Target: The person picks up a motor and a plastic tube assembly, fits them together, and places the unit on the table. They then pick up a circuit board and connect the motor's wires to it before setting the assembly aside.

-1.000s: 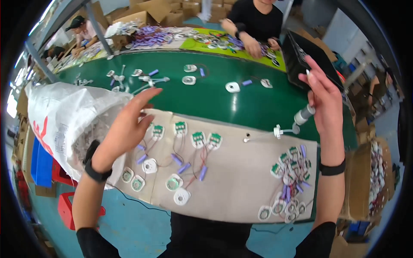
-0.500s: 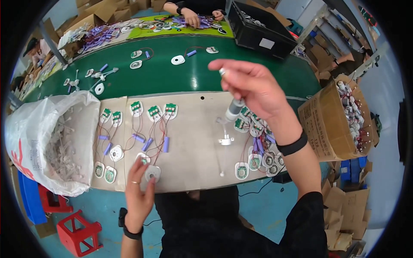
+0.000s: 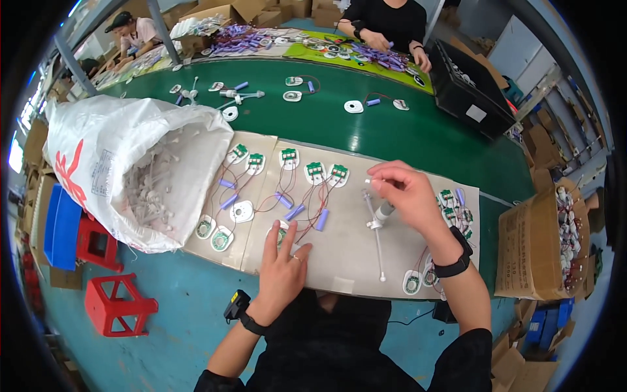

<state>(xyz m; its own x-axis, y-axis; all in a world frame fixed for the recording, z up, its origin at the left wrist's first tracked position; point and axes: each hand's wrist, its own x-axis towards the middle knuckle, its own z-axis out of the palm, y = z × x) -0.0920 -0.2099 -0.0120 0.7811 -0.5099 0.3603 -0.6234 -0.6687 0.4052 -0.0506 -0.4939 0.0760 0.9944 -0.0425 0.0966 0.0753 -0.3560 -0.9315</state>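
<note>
My right hand [image 3: 410, 202] is closed round a short grey tube [image 3: 385, 209], mostly hidden by the fingers. A tiny white piece [image 3: 368, 182] shows at its thumb and fingertip. Just under the tube lies a thin white plastic rod [image 3: 379, 255] with a white bracket [image 3: 374, 224] on it; I cannot tell whether tube and bracket touch. My left hand [image 3: 284, 271] is open, fingers spread, over a white oval disc with a green circuit board [image 3: 279, 235], partly covered by the fingers. Purple battery cells [image 3: 322, 219] on thin wires lie beyond it, with green-boarded white covers [image 3: 315, 172].
On the left, a white woven sack [image 3: 98, 163] spills clear plastic parts onto the beige work board [image 3: 339, 261]. A carton of wired parts [image 3: 532, 248] stands right. Behind runs a green table [image 3: 366, 134] with a black bin [image 3: 470, 98]; a co-worker's hands [image 3: 375, 40] handle purple cells there.
The view has swung left, so the bench appears further right. My right hand has come lower, nearer the board, still with the tube. My left hand has moved in over the oval disc.
</note>
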